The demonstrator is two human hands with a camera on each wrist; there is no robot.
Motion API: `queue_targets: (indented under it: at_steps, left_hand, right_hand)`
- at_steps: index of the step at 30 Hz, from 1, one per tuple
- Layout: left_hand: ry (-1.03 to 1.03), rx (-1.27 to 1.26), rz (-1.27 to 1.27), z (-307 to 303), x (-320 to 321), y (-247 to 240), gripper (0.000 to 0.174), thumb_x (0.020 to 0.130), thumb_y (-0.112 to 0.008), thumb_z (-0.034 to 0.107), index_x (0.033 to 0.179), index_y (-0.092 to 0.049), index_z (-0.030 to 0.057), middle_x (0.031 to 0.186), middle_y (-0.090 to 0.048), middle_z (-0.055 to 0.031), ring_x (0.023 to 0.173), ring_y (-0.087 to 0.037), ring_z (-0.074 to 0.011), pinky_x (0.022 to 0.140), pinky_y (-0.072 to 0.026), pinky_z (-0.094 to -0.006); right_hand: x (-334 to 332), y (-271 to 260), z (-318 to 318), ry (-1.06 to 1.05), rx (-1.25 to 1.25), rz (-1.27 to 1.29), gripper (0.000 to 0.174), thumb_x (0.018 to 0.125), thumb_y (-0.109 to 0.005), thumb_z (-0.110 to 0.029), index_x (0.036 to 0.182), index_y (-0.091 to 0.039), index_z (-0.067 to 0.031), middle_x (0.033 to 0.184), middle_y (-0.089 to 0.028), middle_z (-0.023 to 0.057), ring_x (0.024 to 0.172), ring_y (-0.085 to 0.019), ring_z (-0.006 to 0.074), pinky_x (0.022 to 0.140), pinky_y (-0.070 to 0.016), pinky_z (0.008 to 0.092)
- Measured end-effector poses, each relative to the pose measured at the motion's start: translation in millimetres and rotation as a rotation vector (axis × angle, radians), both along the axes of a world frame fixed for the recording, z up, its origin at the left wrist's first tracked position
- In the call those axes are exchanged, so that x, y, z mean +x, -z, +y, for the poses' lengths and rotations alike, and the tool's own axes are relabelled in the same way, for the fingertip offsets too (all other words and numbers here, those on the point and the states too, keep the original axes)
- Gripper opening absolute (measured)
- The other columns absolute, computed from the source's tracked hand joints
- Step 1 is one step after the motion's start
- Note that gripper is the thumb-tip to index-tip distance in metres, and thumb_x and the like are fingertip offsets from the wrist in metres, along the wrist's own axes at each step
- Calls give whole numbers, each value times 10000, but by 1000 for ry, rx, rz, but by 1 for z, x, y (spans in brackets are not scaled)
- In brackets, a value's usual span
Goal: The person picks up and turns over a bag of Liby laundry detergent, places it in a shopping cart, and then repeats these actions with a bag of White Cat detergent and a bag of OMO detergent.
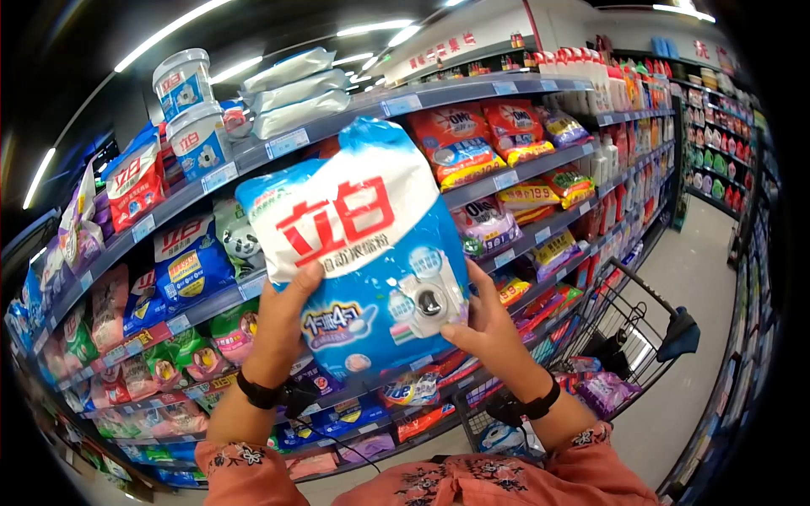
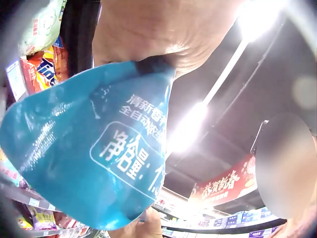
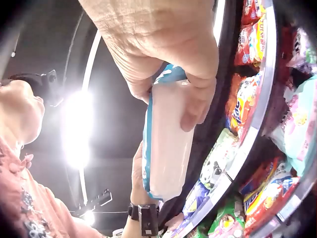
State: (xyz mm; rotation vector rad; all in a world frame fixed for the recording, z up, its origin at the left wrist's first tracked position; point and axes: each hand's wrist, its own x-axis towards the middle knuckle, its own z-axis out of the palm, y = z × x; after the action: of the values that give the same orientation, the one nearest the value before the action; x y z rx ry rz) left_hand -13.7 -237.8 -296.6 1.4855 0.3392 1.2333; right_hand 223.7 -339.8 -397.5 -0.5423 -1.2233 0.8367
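Both hands hold up a large blue and white bag of laundry powder (image 1: 371,253) with red lettering and a washing machine picture, its front facing me. My left hand (image 1: 285,319) grips the bag's left side, thumb over the front. On the opposite side my right hand (image 1: 488,331) grips the lower edge, thumb on the front by the washing machine picture. In the left wrist view the blue underside of the bag (image 2: 94,144) fills the middle, below the hand. The right wrist view shows the bag's pale narrow side (image 3: 169,141) between thumb and fingers.
Shelves (image 1: 253,145) of detergent bags stretch along the aisle behind the bag. Two white tubs (image 1: 196,139) stand stacked on the top shelf. A shopping cart (image 1: 620,316) holding a purple bag (image 1: 606,390) stands at the right, beside the tiled aisle floor (image 1: 704,253).
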Motion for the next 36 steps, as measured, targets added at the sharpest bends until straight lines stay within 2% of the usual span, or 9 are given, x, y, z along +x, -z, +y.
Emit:
queue_targets:
  at_steps: [7, 11, 16, 21, 27, 32, 33, 34, 36]
  left_hand:
    - [-44, -10, 14, 0, -15, -2, 510, 945, -658, 207, 1372, -483, -7, 1211, -665, -151, 1007, -701, -210, 845, -594, -324]
    - [-68, -53, 6, 3, -26, 6, 519, 954, -625, 180, 1401, -452, -19, 1257, -648, -165, 1059, -691, -225, 881, -588, -334]
    - [-100, -23, 6, 10, -40, -3, 499, 951, -637, 194, 1373, -478, -20, 1223, -664, -169, 1018, -704, -220, 856, -594, -324]
    - [-98, 30, 19, 13, -46, -28, 470, 953, -633, 188, 1356, -493, -10, 1177, -683, -147, 977, -712, -199, 813, -595, -304]
    - [-50, 156, 14, 47, -44, -79, 419, 961, -630, 170, 1330, -534, -4, 1180, -682, -133, 965, -711, -187, 819, -590, -315]
    - [44, 248, 67, 94, -39, -159, 394, 944, -682, 208, 1231, -575, -39, 1061, -724, -142, 814, -747, -186, 677, -623, -279]
    - [41, 285, 94, 98, -35, -178, 384, 940, -691, 215, 1210, -590, -39, 1048, -729, -141, 819, -746, -182, 676, -625, -287]
    - [37, 397, 144, 114, -32, -198, 374, 993, -607, 244, 1237, -608, -39, 1101, -715, -127, 907, -727, -154, 748, -608, -257]
    - [-48, 533, 184, 125, -25, -234, 372, 981, -635, 255, 1212, -631, -36, 1104, -715, -108, 914, -711, -120, 787, -591, -242]
  right_hand:
    - [-14, 12, 6, -79, 160, -11, 1037, 845, -773, -70, 1597, -60, -92, 1498, -353, 202, 1336, -453, 266, 1119, -365, 410]
    - [-21, 20, -1, -83, 140, -195, 1018, 831, -779, -23, 1597, -113, -99, 1565, -286, 169, 1357, -438, 251, 1064, -451, 384]
    - [-28, 11, 12, 67, 188, -373, 843, 784, -738, 63, 1523, -366, -96, 1412, -396, 129, 1304, -487, 240, 1031, -502, 342]
    - [-34, 0, 29, 129, 268, -390, 802, 794, -715, 72, 1510, -383, -68, 1394, -419, 124, 1283, -505, 231, 1045, -480, 338]
    - [-35, -39, 71, 124, 409, -301, 744, 852, -678, 52, 1519, -360, -44, 1402, -429, 104, 1268, -508, 196, 1029, -450, 302]
    - [-31, -122, 102, 244, 409, -260, 703, 872, -655, 33, 1510, -370, -44, 1316, -537, 92, 1094, -604, 157, 919, -502, 284]
    - [-31, -140, 114, 260, 484, -215, 686, 875, -654, 24, 1502, -384, -44, 1287, -566, 98, 1072, -614, 149, 901, -511, 285]
    - [-29, -157, 122, 313, 508, -237, 651, 886, -658, -19, 1487, -407, -37, 1243, -594, 115, 1083, -613, 149, 897, -515, 285]
    - [-18, -193, 144, 470, 566, -320, 606, 898, -666, -102, 1454, -445, -8, 1191, -629, 153, 1084, -635, 167, 889, -525, 284]
